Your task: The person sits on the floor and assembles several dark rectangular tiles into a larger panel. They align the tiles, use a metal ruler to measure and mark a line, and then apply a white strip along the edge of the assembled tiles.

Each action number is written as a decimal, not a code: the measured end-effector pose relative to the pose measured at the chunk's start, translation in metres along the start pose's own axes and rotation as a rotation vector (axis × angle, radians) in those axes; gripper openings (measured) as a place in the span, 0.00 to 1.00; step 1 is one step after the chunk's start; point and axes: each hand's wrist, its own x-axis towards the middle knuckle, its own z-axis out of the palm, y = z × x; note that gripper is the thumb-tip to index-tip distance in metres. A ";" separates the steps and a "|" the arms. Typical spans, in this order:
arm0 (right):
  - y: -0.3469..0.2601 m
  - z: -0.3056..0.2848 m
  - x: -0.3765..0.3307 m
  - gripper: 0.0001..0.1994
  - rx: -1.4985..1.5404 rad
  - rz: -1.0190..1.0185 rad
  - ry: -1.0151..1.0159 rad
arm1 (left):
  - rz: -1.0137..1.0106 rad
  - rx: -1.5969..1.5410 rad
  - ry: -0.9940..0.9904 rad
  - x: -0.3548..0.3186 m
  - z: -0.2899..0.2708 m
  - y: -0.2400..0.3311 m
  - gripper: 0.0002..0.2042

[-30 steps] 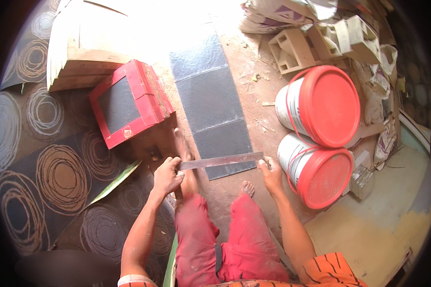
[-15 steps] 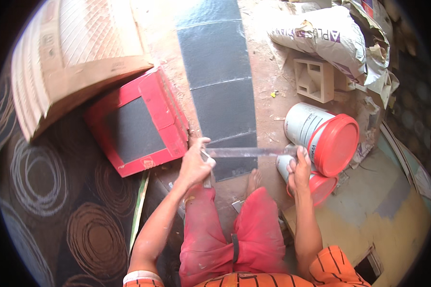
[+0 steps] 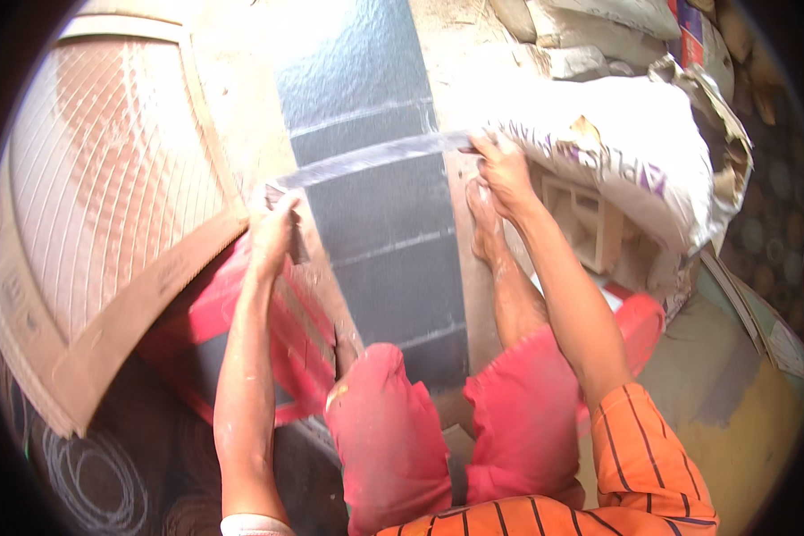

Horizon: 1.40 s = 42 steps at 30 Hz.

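A long, flat metal straightedge (image 3: 371, 158) lies crosswise over a row of dark grey tiles (image 3: 375, 214) that runs away from the person along the sandy floor (image 3: 237, 89), its left end a little lower in the picture than its right. The left hand (image 3: 272, 234) grips the left end of the bar, fingers curled closed around it just off the tiles' left edge. The right hand (image 3: 502, 168) pinches the right end, fingers bent and closed on the bar just past the tiles' right edge. The bar rests on or just above the tile surface; which one cannot be told. A bare foot (image 3: 484, 223) is planted on the floor right beside the tiles, directly below the right hand. Nearer the person, two knees in red shorts (image 3: 393, 429) frame the near end of the tile row. To the left, touching the left forearm's side, sits a red frame-like box (image 3: 241, 330), and beyond it a large corrugated cardboard carton (image 3: 98, 232). To the right, a white sack (image 3: 616, 161) bulges over a pale hollow block (image 3: 590, 223).
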 end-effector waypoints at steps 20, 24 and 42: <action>0.034 0.036 0.259 0.16 -0.605 -0.382 0.079 | 0.296 -0.100 0.101 0.311 -0.009 0.042 0.07; 0.066 0.006 0.237 0.18 -0.708 -0.451 0.094 | 0.253 -0.183 -0.058 0.296 0.006 0.041 0.09; 0.034 0.062 0.296 0.18 -0.564 -0.555 0.217 | 0.252 0.211 0.326 0.332 0.011 0.068 0.10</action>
